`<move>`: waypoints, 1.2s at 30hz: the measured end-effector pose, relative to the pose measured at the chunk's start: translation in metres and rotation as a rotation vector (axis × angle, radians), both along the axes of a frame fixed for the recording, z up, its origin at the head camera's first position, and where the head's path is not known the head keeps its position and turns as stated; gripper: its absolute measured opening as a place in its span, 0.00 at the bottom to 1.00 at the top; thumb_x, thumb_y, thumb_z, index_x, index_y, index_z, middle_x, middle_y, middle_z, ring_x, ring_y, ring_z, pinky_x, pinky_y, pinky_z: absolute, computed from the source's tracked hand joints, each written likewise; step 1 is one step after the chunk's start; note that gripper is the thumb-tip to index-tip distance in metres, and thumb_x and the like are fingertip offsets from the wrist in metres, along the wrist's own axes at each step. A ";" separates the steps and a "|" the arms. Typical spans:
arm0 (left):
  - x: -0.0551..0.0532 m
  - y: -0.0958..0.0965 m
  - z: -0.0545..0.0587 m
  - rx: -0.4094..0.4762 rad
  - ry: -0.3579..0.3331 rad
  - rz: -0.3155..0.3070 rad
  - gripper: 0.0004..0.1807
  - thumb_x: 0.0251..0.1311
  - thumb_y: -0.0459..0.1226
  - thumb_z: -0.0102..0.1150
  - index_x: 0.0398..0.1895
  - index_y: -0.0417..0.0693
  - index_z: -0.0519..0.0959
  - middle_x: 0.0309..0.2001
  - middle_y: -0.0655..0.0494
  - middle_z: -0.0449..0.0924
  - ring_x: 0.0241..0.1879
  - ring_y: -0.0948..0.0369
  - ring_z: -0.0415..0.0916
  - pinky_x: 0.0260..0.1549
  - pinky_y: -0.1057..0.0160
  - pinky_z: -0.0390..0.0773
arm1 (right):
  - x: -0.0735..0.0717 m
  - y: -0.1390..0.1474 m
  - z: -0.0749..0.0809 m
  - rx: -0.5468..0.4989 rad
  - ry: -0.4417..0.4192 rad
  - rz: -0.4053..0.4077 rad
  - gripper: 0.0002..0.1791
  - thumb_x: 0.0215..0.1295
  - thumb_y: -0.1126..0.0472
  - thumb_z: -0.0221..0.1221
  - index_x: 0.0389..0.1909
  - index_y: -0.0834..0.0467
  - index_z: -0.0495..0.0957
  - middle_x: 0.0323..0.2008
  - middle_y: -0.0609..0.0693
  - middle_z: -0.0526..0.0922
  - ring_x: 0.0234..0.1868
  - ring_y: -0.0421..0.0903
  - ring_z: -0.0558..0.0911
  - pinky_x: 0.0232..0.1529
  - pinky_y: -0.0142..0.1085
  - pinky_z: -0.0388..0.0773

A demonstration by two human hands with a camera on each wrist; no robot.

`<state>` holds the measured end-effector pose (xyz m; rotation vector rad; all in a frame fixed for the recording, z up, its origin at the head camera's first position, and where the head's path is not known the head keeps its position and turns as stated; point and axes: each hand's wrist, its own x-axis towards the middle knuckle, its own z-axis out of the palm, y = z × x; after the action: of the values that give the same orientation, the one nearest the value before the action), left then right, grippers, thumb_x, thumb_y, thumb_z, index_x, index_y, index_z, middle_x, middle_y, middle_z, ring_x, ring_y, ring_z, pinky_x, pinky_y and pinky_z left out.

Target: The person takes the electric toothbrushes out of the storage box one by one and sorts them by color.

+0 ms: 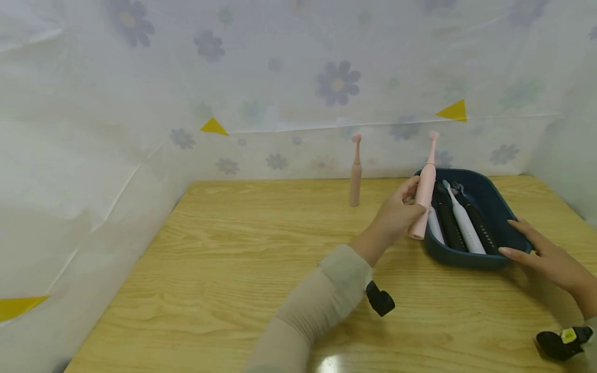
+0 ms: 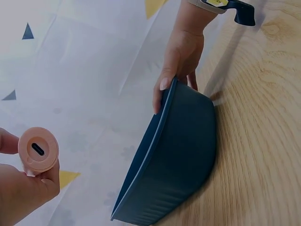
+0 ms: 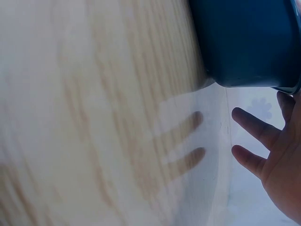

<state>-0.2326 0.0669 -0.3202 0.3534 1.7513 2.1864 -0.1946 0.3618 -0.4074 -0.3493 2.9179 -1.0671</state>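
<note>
My sleeve [image 1: 317, 305] leads to my left grip [image 1: 397, 213], pinching a toothbrush [image 1: 425, 190]; slackening might drop it. My right grip [image 1: 548, 259] clasps the bin [image 1: 466, 260].

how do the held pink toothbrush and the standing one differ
The held electric toothbrush leans in the left grip; the standing electric toothbrush is upright. The held one is off the wooden table; the standing one rests on it. Both are pink with round heads.

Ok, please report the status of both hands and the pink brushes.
Left hand holds pink brush above table; right hand grips bin. Other pink brush stands upright. No obstruction seen.
</note>
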 end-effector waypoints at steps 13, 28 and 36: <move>-0.002 -0.028 0.001 0.211 0.034 -0.089 0.31 0.55 0.19 0.43 0.61 0.50 0.60 0.47 0.58 0.65 0.50 0.50 0.66 0.42 0.56 0.71 | -0.002 -0.002 -0.002 0.009 -0.020 -0.002 0.43 0.62 0.55 0.48 0.65 0.60 0.29 0.61 0.62 0.20 0.55 0.74 0.30 0.40 0.69 0.41; -0.006 -0.058 0.006 0.263 0.185 -0.078 0.44 0.52 0.19 0.46 0.64 0.70 0.47 0.49 0.52 0.66 0.45 0.49 0.69 0.38 0.57 0.73 | -0.002 0.002 -0.002 0.005 0.000 0.004 0.42 0.62 0.56 0.48 0.65 0.61 0.30 0.61 0.63 0.20 0.55 0.73 0.28 0.40 0.70 0.39; -0.013 -0.075 0.001 0.194 0.157 -0.060 0.30 0.55 0.21 0.45 0.61 0.49 0.58 0.49 0.51 0.64 0.46 0.48 0.68 0.43 0.54 0.70 | -0.002 0.001 -0.003 -0.006 0.002 0.002 0.42 0.63 0.56 0.48 0.65 0.62 0.29 0.61 0.63 0.19 0.54 0.74 0.28 0.40 0.70 0.38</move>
<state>-0.2454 -0.0083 -0.3190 0.6311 1.5850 2.3467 -0.1962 0.3629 -0.4106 -0.3531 2.9161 -1.0755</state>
